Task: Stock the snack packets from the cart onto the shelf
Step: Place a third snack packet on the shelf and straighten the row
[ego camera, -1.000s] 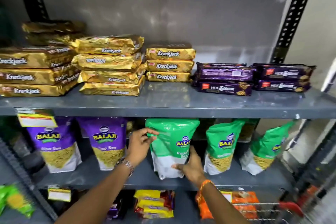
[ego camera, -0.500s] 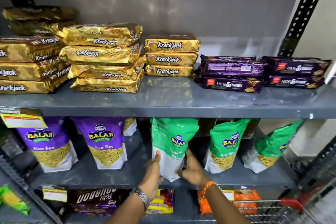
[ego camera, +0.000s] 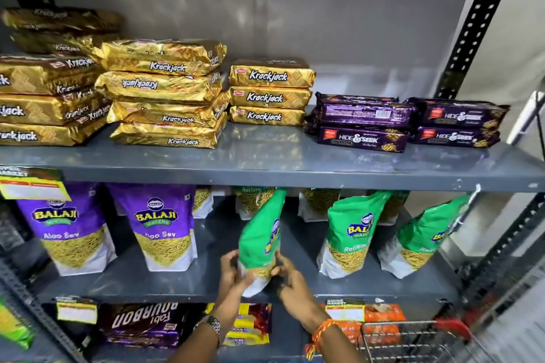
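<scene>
A green Balaji Ratlami Sev packet [ego camera: 261,233] stands on the middle grey shelf [ego camera: 147,283], turned edge-on and leaning right. My left hand [ego camera: 233,272] grips its lower left side and my right hand [ego camera: 287,274] grips its lower right side. Two more green packets [ego camera: 351,233] [ego camera: 424,239] stand to the right on the same shelf. Two purple Aloo Sev packets [ego camera: 160,227] [ego camera: 67,227] stand to the left. The wire cart [ego camera: 407,339] shows at the bottom right with orange packets [ego camera: 383,314] beside it.
The upper shelf [ego camera: 280,162] holds stacks of gold Krackjack packs [ego camera: 165,91] and purple Hide & Seek packs [ego camera: 362,121]. Bourbon packs [ego camera: 144,324] and yellow packets [ego camera: 247,330] lie on the bottom shelf. More packets stand behind on the middle shelf. A black perforated upright [ego camera: 472,32] frames the right side.
The green packet has turned from facing front to edge-on. Both hands have slid down to pinch its base. The view has moved closer and tilted slightly up.
</scene>
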